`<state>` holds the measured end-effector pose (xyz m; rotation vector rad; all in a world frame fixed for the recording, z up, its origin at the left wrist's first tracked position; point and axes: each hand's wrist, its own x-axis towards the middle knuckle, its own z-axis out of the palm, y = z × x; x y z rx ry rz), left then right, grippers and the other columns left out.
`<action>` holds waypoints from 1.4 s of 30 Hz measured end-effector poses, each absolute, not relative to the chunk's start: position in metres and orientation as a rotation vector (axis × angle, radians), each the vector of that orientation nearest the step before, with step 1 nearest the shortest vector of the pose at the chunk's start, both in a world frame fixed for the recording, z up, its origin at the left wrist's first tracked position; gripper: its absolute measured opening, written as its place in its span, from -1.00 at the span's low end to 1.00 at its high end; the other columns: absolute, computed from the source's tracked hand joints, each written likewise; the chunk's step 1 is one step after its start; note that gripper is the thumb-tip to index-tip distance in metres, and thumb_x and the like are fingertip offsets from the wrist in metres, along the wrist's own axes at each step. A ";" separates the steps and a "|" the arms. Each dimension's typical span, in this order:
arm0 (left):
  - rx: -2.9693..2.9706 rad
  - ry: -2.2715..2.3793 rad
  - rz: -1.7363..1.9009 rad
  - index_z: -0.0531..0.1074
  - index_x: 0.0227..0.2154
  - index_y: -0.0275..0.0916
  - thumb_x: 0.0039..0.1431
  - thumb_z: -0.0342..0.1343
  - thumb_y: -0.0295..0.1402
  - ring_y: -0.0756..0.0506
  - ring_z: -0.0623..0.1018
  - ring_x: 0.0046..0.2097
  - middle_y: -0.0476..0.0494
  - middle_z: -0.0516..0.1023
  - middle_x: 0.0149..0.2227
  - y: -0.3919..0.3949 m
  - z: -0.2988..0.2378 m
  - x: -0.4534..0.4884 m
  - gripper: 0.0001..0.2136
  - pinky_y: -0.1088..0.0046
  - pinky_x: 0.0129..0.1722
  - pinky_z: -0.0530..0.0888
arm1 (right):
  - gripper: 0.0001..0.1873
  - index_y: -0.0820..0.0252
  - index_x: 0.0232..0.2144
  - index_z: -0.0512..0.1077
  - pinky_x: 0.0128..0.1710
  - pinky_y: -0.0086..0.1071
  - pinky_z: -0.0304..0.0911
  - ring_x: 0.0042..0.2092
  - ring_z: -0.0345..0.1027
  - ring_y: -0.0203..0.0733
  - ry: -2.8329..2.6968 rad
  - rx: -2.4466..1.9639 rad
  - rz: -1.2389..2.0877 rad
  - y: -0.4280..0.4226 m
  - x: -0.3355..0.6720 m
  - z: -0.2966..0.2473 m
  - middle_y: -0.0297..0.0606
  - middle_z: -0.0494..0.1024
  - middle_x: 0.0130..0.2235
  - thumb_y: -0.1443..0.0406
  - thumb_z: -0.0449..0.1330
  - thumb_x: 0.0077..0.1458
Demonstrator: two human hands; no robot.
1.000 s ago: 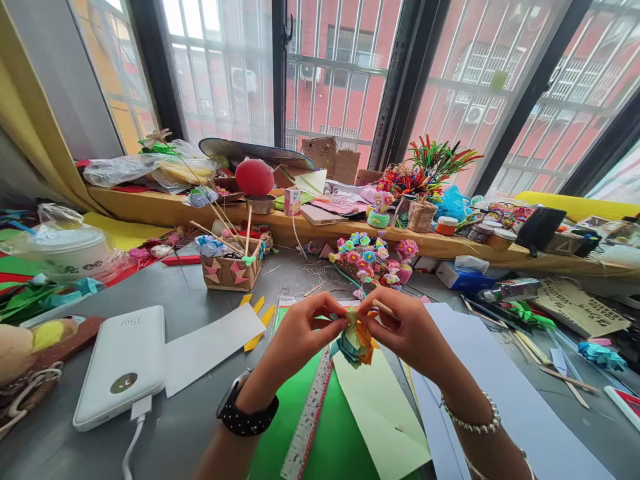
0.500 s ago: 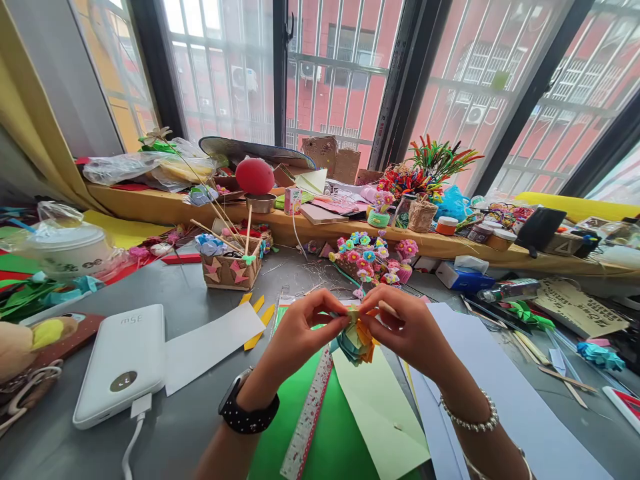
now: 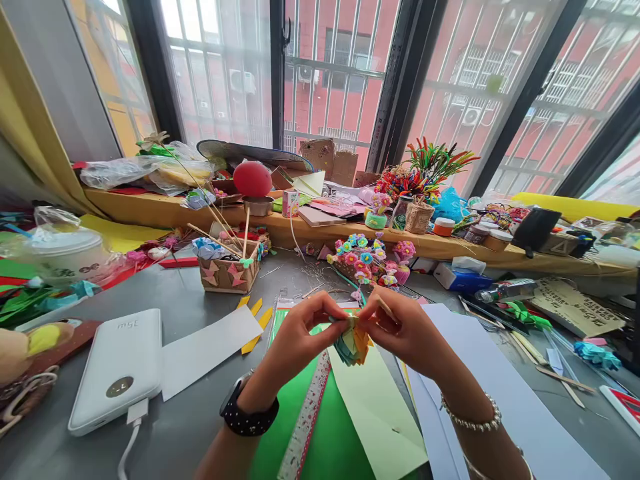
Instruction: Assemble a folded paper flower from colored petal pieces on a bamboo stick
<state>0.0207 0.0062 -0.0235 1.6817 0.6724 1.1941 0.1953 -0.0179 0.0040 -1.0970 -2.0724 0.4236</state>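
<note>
A small folded-paper flower [image 3: 353,347] in blue-green, pale green and orange is held above the work surface. My left hand [image 3: 313,327] pinches its upper left edge between thumb and forefinger. On the other side my right hand [image 3: 395,323] is closed on it too, with a thin wooden stick [image 3: 387,308] showing between the fingers. Below lie a pale green paper strip [image 3: 380,407], a patterned ruler [image 3: 306,420] and a green sheet [image 3: 270,433]. The fingertips hide part of the flower's top.
A white power bank [image 3: 120,367] with a cable and a white paper strip [image 3: 213,350] lie on the left. Behind stand a cardboard box [image 3: 230,273] with sticks and a bunch of small flowers [image 3: 365,257]. White sheets [image 3: 490,387] cover the right, near loose sticks and a plastic bottle [image 3: 507,291].
Both hands still hold the paper flower in nearly the same place; their fingers have drawn slightly closer together at its top. The view has shifted a little.
</note>
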 end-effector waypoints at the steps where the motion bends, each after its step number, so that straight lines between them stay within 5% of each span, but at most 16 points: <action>1: 1.690 0.682 1.206 0.33 -0.51 -0.29 -0.01 0.13 -0.41 0.02 0.40 -0.36 0.00 0.34 -0.46 0.006 -0.024 0.021 -0.91 0.53 -0.33 0.38 | -0.93 0.21 -0.49 0.31 -0.61 -0.53 -0.05 -0.55 -0.01 -0.42 -2.075 -1.095 0.382 -0.018 0.194 0.003 -0.44 0.16 -0.53 0.41 0.08 0.01; 10: 1.736 0.754 1.302 0.35 -0.49 -0.28 0.01 0.10 -0.41 0.01 0.43 -0.35 -0.01 0.38 -0.45 0.005 -0.024 0.020 -0.94 0.52 -0.32 0.40 | -0.90 0.19 -0.47 0.32 -0.58 -0.53 0.07 -0.49 0.20 -0.37 -2.037 -1.013 0.111 -0.016 0.186 -0.006 -0.33 0.36 -0.47 0.44 0.05 0.02; 20: 1.705 0.791 1.198 0.33 -0.47 -0.29 0.01 0.10 -0.34 -0.01 0.42 -0.34 -0.04 0.38 -0.42 0.004 -0.020 0.021 -0.88 0.48 -0.32 0.40 | -0.91 0.18 -0.45 0.33 -0.55 -0.52 0.08 -0.49 0.22 -0.36 -2.093 -1.068 0.046 -0.018 0.186 -0.002 -0.34 0.42 -0.47 0.43 0.06 0.03; 28: 1.600 0.588 0.971 0.26 -0.15 -0.21 -0.05 0.15 -0.19 -0.16 0.37 -0.04 -0.19 0.38 -0.11 0.010 -0.024 0.017 -0.61 0.40 -0.16 0.38 | -0.95 0.18 -0.43 0.31 -0.59 -0.52 0.09 -0.52 0.20 -0.38 -1.890 -1.069 0.085 -0.020 0.187 -0.001 -0.34 0.42 -0.45 0.40 0.07 0.03; 42: 1.924 0.884 0.950 0.36 -0.28 -0.23 -0.04 0.13 -0.20 -0.13 0.43 -0.15 -0.10 0.47 -0.27 0.005 -0.020 0.017 -0.72 0.36 -0.14 0.34 | -0.87 0.14 -0.30 0.31 -0.54 -0.47 0.13 -0.50 0.25 -0.35 -2.020 -1.137 -0.018 -0.021 0.194 0.005 -0.33 0.49 -0.36 0.35 0.12 0.02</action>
